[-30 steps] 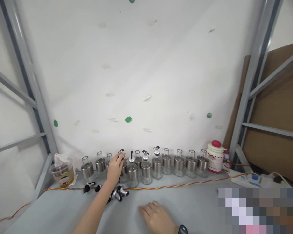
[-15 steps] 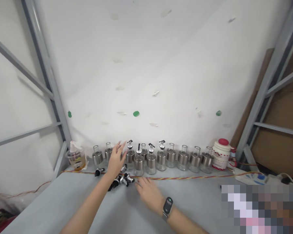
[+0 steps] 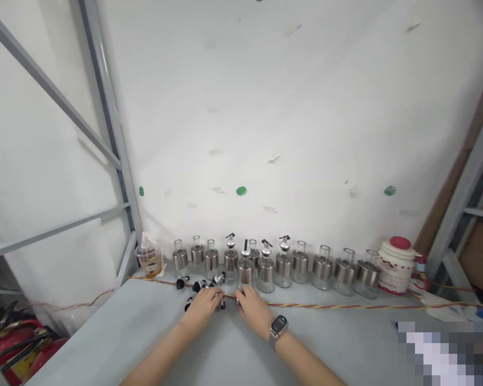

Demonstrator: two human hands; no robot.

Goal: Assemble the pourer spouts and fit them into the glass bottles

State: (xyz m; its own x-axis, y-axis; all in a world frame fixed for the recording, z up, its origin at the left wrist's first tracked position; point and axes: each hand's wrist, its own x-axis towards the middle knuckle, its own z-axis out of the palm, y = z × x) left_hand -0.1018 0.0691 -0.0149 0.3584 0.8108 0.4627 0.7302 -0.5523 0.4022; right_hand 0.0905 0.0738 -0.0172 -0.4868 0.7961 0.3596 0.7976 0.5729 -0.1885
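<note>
My left hand [image 3: 206, 306] is curled down over a small pile of black-and-silver pour spouts, its fingers closed around one of them [image 3: 222, 304] and mostly covering it. Close beside it, my right hand [image 3: 253, 308] rests on the table with bent fingers, a watch on that wrist. A small glint shows at its fingertips, but what they hold is hidden. Behind both hands stand several glass bottles with steel sleeves [image 3: 245, 272]. Some near the middle carry spouts [image 3: 266, 247]; the others have bare necks. One loose spout [image 3: 181, 282] lies further left.
A red-and-yellow twisted cord [image 3: 330, 306] runs across the grey table [image 3: 233, 354]. At the left stands a plastic cup [image 3: 149, 264], at the right a cream jar with a red lid [image 3: 396, 268]. Grey metal frames [image 3: 108, 102] flank the white wall. Red fire extinguishers [image 3: 16, 343] are lower left.
My left hand has come down from the bottles at the left onto the spout pile. My right hand's fingers are more bent. The view has swung left.
</note>
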